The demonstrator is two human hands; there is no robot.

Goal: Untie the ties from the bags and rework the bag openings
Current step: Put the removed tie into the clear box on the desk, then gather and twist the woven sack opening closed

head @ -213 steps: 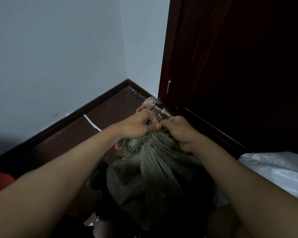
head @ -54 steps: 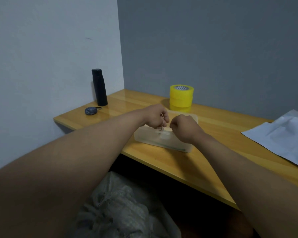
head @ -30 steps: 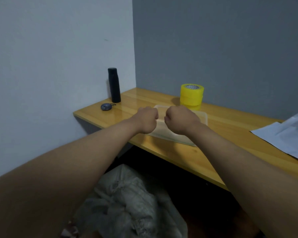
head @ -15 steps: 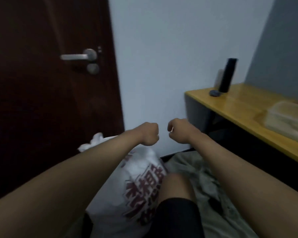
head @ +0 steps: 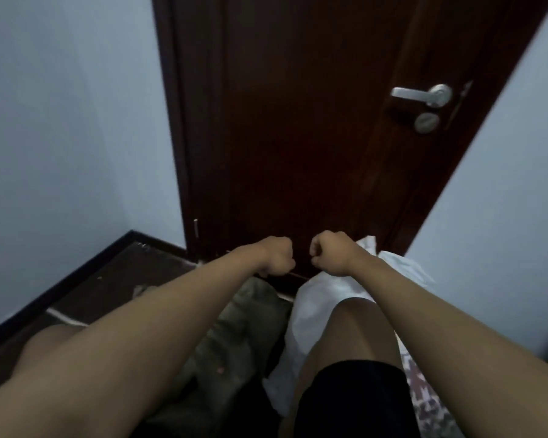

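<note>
Two bags lie on the dark floor (head: 114, 279) in front of a dark wooden door (head: 298, 137), with the person's legs over and between them. The grey-green woven bag (head: 234, 336) lies lengthwise away from the viewer, its long axis running from the lower middle of the picture up toward the door, its far end close to the door's foot; the end itself sits under the left fist and cannot be made out clearly. Just to its right, touching or nearly so, the white bag (head: 314, 305) runs the same way, tilted a little to the right, its bunched, crumpled top (head: 393, 263) pointing up toward the door frame. Dark red printing (head: 424, 393) shows on the white bag at the lower right, but it is cut off and blurred and cannot be read. Both forearms stretch forward side by side, the fists held level above the bags' far ends and a small gap apart. The left hand (head: 274, 256) is curled into a fist with nothing visible in it. The right hand (head: 329, 256) is likewise clenched, knuckles turned inward toward the left, and no tie or cloth shows in it. A silver lever handle (head: 421, 94) sits on the door's right side, with a round lock (head: 427, 121) below it.
</note>
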